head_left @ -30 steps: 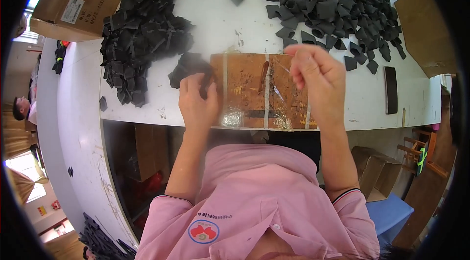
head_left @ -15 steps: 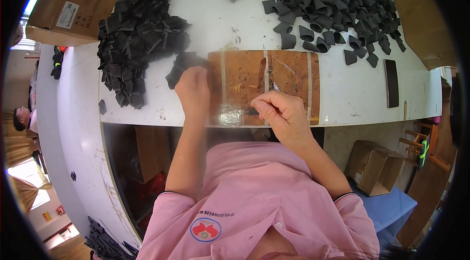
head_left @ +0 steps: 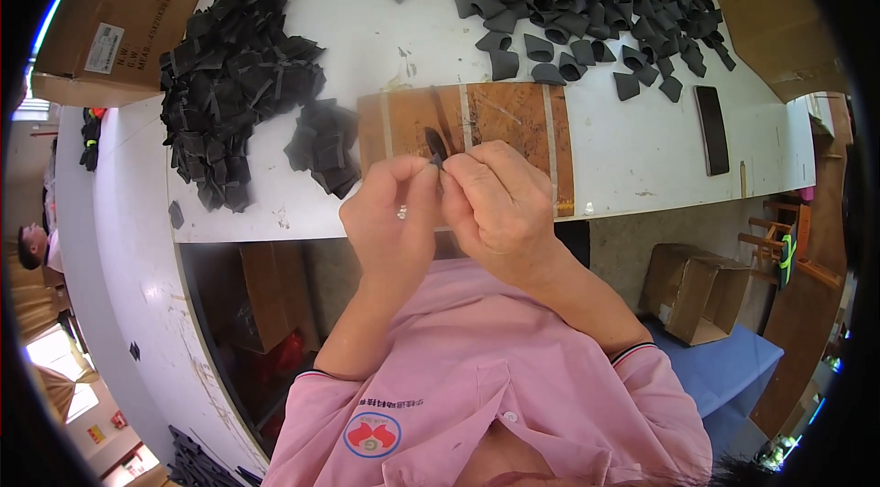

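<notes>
Above the near edge of a brown taped board [head_left: 374, 125], my two hands meet. My left hand [head_left: 392, 217] and my right hand [head_left: 502, 203] both pinch a small dark grey, flexible-looking piece [head_left: 434, 144], its pointed end sticking up between the fingertips. Most of the piece is hidden by my fingers. Just left of the board lies a small heap of flat dark pieces [head_left: 323, 146]. Beyond it on the left is a larger pile of similar flat pieces [head_left: 243, 75]. Behind the board spreads a big pile of curled, tube-like dark pieces [head_left: 568, 1].
Cardboard boxes stand on the white table [head_left: 632, 153] at the far left [head_left: 115, 24] and far right [head_left: 779, 29]. A dark phone [head_left: 711, 130] lies on the right. Under the table edge are an open carton [head_left: 697, 293] and a blue cloth-like surface [head_left: 724, 377].
My left hand has come from the small heap to the middle and joined my right hand at the dark piece. My right hand has shifted slightly left. The whole view has tilted a little.
</notes>
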A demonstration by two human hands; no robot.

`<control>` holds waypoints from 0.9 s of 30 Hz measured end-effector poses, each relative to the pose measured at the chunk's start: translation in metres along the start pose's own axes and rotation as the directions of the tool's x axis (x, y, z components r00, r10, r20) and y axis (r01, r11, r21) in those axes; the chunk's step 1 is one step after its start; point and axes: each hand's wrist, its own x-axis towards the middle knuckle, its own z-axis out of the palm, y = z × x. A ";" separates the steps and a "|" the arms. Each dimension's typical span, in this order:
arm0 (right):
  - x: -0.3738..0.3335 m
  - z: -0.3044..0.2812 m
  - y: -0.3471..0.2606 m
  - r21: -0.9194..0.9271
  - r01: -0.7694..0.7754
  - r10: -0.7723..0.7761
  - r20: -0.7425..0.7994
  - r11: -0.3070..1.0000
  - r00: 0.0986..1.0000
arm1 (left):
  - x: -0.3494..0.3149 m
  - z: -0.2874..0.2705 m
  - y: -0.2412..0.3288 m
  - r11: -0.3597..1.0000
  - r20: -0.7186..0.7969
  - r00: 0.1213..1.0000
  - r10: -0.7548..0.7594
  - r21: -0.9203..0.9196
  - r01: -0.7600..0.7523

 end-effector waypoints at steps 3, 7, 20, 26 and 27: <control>-0.002 -0.005 -0.001 0.102 -0.109 0.107 0.031 0.989 0.994 | 0.001 0.000 0.000 0.957 0.073 0.984 -0.164 -0.230 0.177; -0.003 -0.018 0.006 0.340 -0.421 0.352 0.245 0.841 0.903 | 0.002 -0.004 0.006 0.892 0.198 0.951 -0.238 -0.344 0.294; -0.004 -0.009 0.002 0.049 -0.087 0.085 0.040 0.995 0.996 | -0.009 0.018 0.001 0.925 -0.057 0.962 0.266 0.295 -0.238; -0.006 -0.005 0.011 0.035 -0.236 0.236 0.004 0.971 0.972 | 0.011 -0.001 0.016 0.191 0.451 0.800 -0.396 -0.812 0.552; -0.003 -0.011 0.009 0.350 -0.471 0.441 0.167 0.809 0.882 | 0.010 -0.006 0.015 0.108 0.546 0.791 -0.276 -0.800 0.590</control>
